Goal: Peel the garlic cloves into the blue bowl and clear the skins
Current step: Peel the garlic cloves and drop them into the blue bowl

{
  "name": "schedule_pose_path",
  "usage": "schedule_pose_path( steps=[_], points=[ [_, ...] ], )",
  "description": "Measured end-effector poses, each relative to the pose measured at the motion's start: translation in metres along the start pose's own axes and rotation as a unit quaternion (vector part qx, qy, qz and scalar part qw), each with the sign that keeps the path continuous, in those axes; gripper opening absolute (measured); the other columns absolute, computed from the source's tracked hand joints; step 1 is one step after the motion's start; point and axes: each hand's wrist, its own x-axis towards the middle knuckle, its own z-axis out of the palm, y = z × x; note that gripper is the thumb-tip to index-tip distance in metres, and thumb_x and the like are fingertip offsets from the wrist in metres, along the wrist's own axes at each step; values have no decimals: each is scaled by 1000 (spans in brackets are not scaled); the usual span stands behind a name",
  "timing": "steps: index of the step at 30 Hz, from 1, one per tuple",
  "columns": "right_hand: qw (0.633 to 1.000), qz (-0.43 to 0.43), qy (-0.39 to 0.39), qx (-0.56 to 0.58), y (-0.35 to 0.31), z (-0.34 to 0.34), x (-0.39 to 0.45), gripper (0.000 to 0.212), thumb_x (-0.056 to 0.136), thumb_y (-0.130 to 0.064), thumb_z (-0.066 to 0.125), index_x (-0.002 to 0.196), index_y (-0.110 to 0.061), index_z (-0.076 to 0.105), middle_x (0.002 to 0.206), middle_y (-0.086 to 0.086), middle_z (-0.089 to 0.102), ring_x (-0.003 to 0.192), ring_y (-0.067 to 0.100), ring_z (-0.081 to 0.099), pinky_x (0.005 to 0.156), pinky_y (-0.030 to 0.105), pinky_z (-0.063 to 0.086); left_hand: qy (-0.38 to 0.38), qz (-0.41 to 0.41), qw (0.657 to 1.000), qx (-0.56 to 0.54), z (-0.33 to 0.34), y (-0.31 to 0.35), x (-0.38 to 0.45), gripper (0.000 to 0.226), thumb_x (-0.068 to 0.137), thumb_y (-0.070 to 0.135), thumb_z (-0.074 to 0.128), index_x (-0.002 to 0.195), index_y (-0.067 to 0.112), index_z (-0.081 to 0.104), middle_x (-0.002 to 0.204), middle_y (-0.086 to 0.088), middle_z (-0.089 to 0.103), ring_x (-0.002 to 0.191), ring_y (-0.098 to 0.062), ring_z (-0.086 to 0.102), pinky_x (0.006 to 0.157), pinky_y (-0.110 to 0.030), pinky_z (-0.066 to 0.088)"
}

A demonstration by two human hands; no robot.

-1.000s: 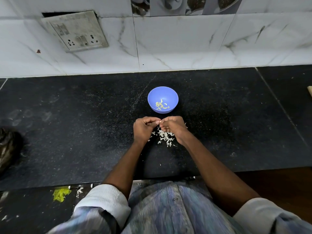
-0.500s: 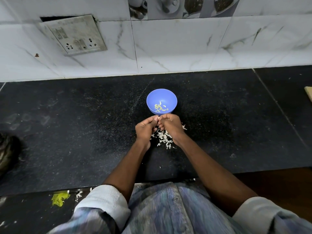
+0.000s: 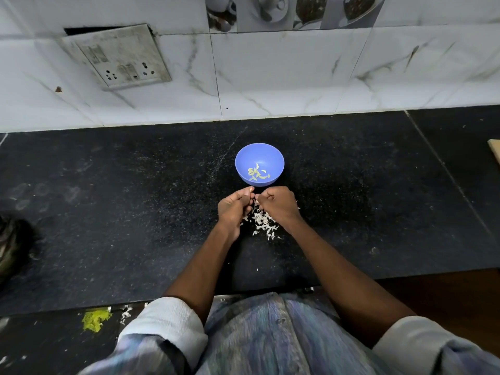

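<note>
While curled, left hand (image 3: pixel 234 209) and right hand (image 3: pixel 278 205) perhaps pinching something (unclear); pale cloves (image 3: pixel 258 173), blue bowl (image 3: pixel 243 161).

No text, label, brand, number or sign could be read anywhere in the head view. The grimy switch and socket plate (image 3: pixel 116 56) on the tiled wall carried only smudges, with no lettering that could be made out. The picture tiles (image 3: pixel 292 10) above it showed cups and bowls but no words.
</note>
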Motion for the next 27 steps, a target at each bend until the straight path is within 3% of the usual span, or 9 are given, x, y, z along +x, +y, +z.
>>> schedule_pose_path(
  steps=[3,5,8,10,13,20,25,27],
  points=[
    [1000,-4,5,3,2,-2,-2,12,73,-20,88,77,-19,77,69,-7,74,67,6,69,69,25,58,7,21,999,43,-1,-2,0,15,100,2,66,100,9,80,84,-2,78,68,-6,64,60,-14,51],
    [999,-16,22,17,3,-4,-2,4,80,-17,81,82,-20,78,71,-6,75,70,5,71,71,26,59,10,46,997,67,-1,-3,-1,9,97,7,73,93,6,81,84,-9,76,66,-9,59,60,-16,50],
    [998,-4,12,66,0,-8,-1,17,89,-6,65,93,-14,79,76,0,77,69,7,70,66,26,56,27,103,983,147,-4,-5,-1,7,94,12,78,89,10,82,79,-5,77,67,-10,60,64,-22,52],
    [990,31,-10,136,-2,-10,-2,10,92,-12,69,91,-9,78,79,8,78,67,13,67,60,27,52,36,163,954,248,-7,-4,0,5,92,17,80,90,15,84,77,4,79,65,-5,66,67,-24,55],
    [980,58,-32,186,-2,-11,-4,16,92,-20,75,85,-6,78,79,13,77,68,15,67,61,26,53,32,249,896,366,-8,0,-4,7,92,21,81,86,24,82,75,9,76,67,-7,70,66,-21,55],
    [951,138,-86,261,-3,-12,0,12,98,-6,64,92,-2,73,74,7,71,65,13,62,63,25,55,21,348,832,431,-3,1,-8,11,92,9,73,88,20,75,85,10,70,77,-7,64,72,-23,51],
    [862,294,-151,383,-9,-10,-1,21,104,-4,50,87,-9,62,67,2,56,61,11,49,57,20,43,-15,443,730,519,-7,4,-7,16,87,0,64,86,17,63,88,5,61,86,-15,51,70,-31,45],
    [873,281,-136,373,-7,-4,-1,22,103,-1,49,86,-9,59,66,3,54,61,12,48,58,22,41,0,419,753,508,-5,1,-7,17,85,0,64,81,16,62,84,6,62,82,-15,53,68,-26,44]
  ],
)
